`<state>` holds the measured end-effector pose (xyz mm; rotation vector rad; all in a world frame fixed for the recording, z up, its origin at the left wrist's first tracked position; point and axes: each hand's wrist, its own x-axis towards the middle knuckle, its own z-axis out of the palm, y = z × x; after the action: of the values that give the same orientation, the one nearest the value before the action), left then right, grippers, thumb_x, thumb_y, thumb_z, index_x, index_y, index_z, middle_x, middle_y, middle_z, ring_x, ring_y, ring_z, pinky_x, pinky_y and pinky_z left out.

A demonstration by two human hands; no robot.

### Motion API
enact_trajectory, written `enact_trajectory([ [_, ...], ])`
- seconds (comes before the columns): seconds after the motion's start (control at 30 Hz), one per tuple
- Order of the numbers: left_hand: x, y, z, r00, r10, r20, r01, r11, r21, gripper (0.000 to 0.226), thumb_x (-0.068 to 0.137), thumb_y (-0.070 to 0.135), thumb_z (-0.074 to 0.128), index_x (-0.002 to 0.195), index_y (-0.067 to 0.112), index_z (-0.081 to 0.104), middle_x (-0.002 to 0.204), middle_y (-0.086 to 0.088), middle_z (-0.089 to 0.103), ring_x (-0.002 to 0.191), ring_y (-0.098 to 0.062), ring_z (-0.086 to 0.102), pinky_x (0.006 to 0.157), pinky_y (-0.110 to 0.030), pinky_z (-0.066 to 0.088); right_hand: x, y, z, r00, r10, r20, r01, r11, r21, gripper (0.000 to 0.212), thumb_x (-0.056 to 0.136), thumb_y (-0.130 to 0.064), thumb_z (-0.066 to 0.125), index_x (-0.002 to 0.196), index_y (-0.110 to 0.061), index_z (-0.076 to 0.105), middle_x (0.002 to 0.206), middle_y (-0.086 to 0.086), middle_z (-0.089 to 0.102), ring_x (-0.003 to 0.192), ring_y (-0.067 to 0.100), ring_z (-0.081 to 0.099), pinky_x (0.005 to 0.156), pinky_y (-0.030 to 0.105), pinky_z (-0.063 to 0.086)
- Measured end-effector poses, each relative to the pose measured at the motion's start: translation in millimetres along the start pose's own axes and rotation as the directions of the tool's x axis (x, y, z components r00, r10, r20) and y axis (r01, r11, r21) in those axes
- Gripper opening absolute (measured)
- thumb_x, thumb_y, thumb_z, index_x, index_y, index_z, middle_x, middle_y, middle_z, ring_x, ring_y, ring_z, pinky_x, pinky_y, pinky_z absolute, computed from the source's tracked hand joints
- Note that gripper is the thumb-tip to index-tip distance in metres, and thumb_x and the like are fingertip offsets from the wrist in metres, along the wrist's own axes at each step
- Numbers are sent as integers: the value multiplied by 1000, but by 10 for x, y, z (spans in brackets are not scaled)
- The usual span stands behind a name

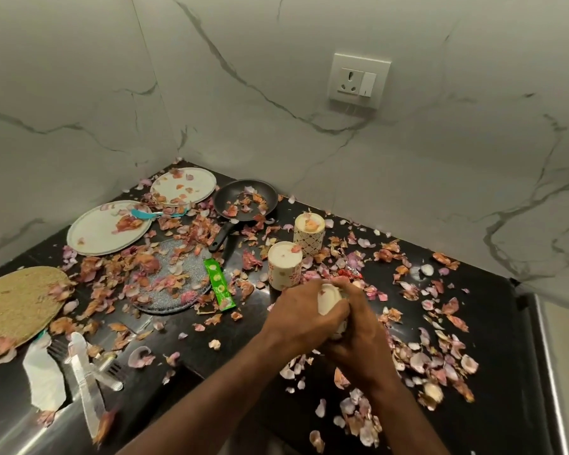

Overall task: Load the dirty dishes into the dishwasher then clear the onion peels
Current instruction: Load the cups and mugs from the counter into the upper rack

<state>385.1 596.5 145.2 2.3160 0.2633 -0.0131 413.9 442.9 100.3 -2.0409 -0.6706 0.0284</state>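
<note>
Both hands meet over a white patterned cup (328, 302) near the middle of the black counter (493, 300). My left hand (304, 311) wraps its fingers over the cup's top and side. My right hand (358, 330) grips it from the right and below. Two more patterned cups (284, 269) (308, 234) stand just behind. A black frying pan (245, 198), two white plates (107, 226) (183, 185) and a glittery round plate (174, 277) lie further back. Pink and brown onion peels (437, 356) cover the counter and dishes.
A woven round mat (17, 307) lies at the left edge. Forks and a knife (86, 379) rest on a steel surface at the lower left beside a torn white scrap (43, 376). A green wrapper (219, 284) lies by the glittery plate. Marble walls close the corner.
</note>
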Motion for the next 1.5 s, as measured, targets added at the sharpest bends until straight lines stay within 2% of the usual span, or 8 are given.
enact_trajectory([
  [0.13,239,62,-175,990,100,94,-67,950,-304,63,95,77,43,114,24,71,102,3,72,89,-11,69,74,-32,59,-76,93,-228,971,137,-198,-107,982,159,75,78,-52,85,140,-42,44,115,-12,63,92,8,68,66,33,63],
  [0.37,1169,-449,-338,987,-138,-87,162,889,428,116,77,69,76,162,17,17,167,-15,22,154,-37,22,122,-53,26,-267,198,-544,918,277,-283,-213,948,236,74,74,-54,82,138,-45,46,113,-14,66,97,1,68,66,26,62],
  [0.6,1146,-683,-308,913,-371,-171,359,928,-99,81,76,46,88,136,13,44,129,-11,58,113,-30,61,87,-44,60,-410,184,-624,902,315,-296,-225,927,299,71,79,-40,86,141,-35,51,113,-10,69,97,7,71,69,31,64],
  [0.67,1039,-689,-347,813,-581,40,395,499,-771,77,78,52,84,134,10,51,122,-16,64,103,-30,69,76,-39,63,-455,170,-647,893,331,-306,-227,917,329,68,81,-37,86,140,-32,52,109,-6,72,93,11,74,67,33,64],
  [0.77,818,-666,-311,776,-405,484,312,-419,-852,75,83,62,70,132,5,61,109,-19,68,80,-22,70,61,-23,59,-518,153,-657,880,367,-301,-243,893,378,59,81,-40,84,133,-34,56,104,-4,75,88,17,76,66,38,65],
  [0.87,652,-586,-229,810,-339,478,239,-553,-798,78,87,65,62,132,1,60,106,-19,66,74,-19,67,57,-19,57,-537,112,-652,868,399,-295,-255,868,426,55,83,-45,84,129,-35,58,104,-1,75,87,21,77,66,40,65],
  [1.13,368,-460,-113,873,-337,353,398,71,-915,70,84,65,70,125,9,65,111,-20,70,85,-27,70,60,-30,60,-662,15,-566,831,447,-331,-274,846,457,61,80,-48,84,132,-34,56,109,-1,74,93,20,76,70,42,65],
  [1.5,175,-223,336,975,118,188,-51,944,-327,72,66,61,90,126,35,57,122,8,60,109,-14,63,87,-42,62,-1177,-85,-576,755,418,-505,-263,899,350,91,73,-23,94,148,-30,43,137,-12,57,125,16,61,97,48,59],
])
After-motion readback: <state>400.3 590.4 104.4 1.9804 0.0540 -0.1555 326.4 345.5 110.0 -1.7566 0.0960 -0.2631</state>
